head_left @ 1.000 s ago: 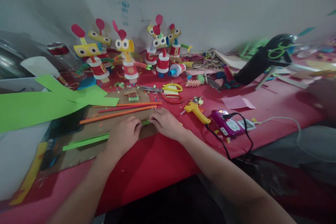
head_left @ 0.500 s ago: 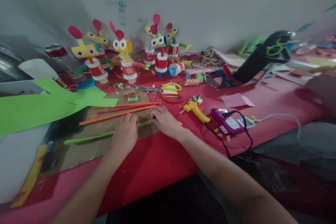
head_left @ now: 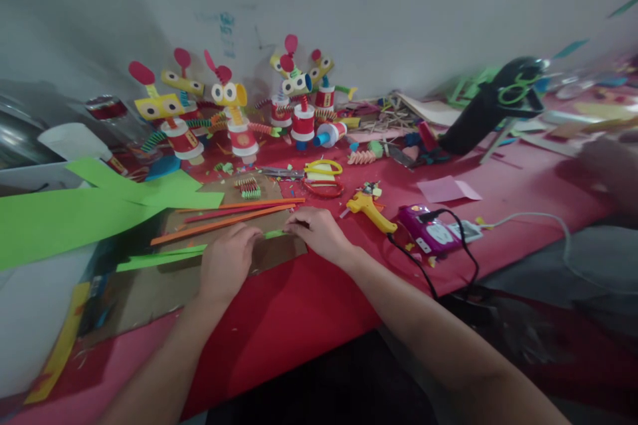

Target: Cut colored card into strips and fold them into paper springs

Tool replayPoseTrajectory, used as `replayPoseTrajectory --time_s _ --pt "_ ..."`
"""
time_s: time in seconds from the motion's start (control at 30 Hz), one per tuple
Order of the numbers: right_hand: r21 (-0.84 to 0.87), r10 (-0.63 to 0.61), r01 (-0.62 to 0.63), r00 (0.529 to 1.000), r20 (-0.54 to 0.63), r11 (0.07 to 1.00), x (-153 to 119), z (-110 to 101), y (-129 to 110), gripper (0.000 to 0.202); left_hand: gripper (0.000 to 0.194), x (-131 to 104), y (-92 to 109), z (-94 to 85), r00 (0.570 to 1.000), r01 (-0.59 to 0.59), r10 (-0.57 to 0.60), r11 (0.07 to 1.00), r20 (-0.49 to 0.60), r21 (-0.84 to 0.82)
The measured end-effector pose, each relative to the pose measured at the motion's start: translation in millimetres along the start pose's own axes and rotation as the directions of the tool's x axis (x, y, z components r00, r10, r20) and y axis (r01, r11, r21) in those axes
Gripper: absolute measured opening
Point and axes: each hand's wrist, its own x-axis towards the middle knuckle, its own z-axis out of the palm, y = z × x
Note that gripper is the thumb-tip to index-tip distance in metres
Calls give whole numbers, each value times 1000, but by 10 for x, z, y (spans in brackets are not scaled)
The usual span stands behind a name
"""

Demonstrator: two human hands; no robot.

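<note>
My left hand (head_left: 230,255) is closed on a green paper strip (head_left: 273,234), its fingertips pinching the near part. The strip's loose green tails (head_left: 162,257) stretch out to the left over a cardboard sheet (head_left: 154,289). At the strip's right end, my right hand (head_left: 316,231) pinches it between thumb and fingers, so a short piece shows between the hands. Orange paper strips (head_left: 219,226) and a red strip (head_left: 214,216) lie just beyond on the cardboard. Folded paper springs (head_left: 249,188) rest behind them.
Scissors (head_left: 319,172) lie open behind my hands. A yellow glue gun (head_left: 371,211) and a purple power socket (head_left: 428,229) with cables are to the right. Paper-cup figures (head_left: 242,136) stand along the wall. Green paper sheets (head_left: 74,216) cover the left, beside a black stand (head_left: 478,109) further right.
My left hand has shifted slightly left and the loose green strip ends now lie further left, showing as two tails. My right hand still pinches the strip. The camera view has moved slightly.
</note>
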Motion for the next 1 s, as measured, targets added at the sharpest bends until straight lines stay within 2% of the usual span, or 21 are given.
replayPoseTrajectory --time_s 0.13,0.2,0.27,0.3,0.37,0.47,0.53,0.63,0.77,1.0 --pt "-5 50 -51 997 -50 999 12 -34 16 12 25 1 -8 -46 1000 1 0 998 -21 60" --pt "-80 117 -129 982 -148 988 10 -81 31 13 24 0 -36 -59 998 -4 8 997 -55 75" --pt "-199 190 -248 943 -272 948 1 -132 42 22 24 0 -68 -61 996 -15 23 996 -87 92" --pt "-249 199 -284 927 -319 926 -5 -153 44 25 23 0 -79 -58 995 -22 33 994 -98 107" --pt "-325 122 -239 932 -343 915 -14 -172 37 23 23 0 -82 -43 993 -36 53 987 -106 158" --pt "-341 -79 -17 961 -266 940 -18 -129 -2 30 23 -1 -40 -5 992 -42 69 969 -103 244" --pt "-329 -133 55 966 -220 943 -19 -59 -37 22 24 -2 4 23 992 -55 86 956 -96 288" --pt "-355 -162 110 979 -121 928 -27 55 -80 20 26 -4 57 51 990 -96 125 943 -72 318" --pt "-440 -180 191 981 69 877 -38 124 -91 19 27 -5 51 54 987 -126 148 955 -61 269" --pt "-547 -211 253 968 139 798 -9 77 -52 17 28 -4 -38 27 969 -245 242 951 39 188"
